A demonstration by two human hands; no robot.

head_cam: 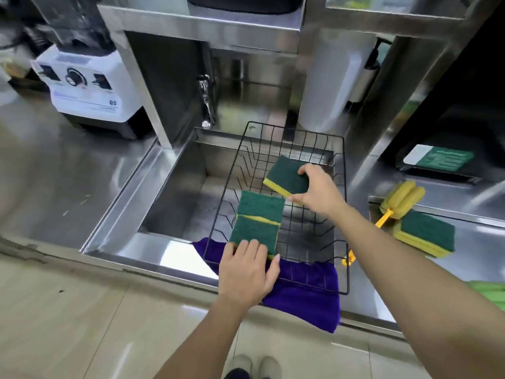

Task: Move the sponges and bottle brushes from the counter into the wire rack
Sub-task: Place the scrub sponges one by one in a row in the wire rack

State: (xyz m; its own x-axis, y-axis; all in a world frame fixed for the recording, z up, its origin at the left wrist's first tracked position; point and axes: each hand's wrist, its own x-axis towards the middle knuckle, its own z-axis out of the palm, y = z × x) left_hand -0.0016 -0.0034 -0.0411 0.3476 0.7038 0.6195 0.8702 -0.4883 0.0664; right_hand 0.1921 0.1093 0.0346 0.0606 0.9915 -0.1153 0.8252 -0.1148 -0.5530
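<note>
A black wire rack sits over the steel sink. My right hand grips a green and yellow sponge above the rack's far part. My left hand holds the near end of two overlapping green and yellow sponges at the rack's near left. On the counter to the right lie a stack of sponges and a yellow bottle brush, its orange handle running behind my right forearm.
A purple cloth hangs over the sink's front edge under the rack. The sink is deep, with a tap behind it. A white blender base stands at the back left. A green item lies at the right edge.
</note>
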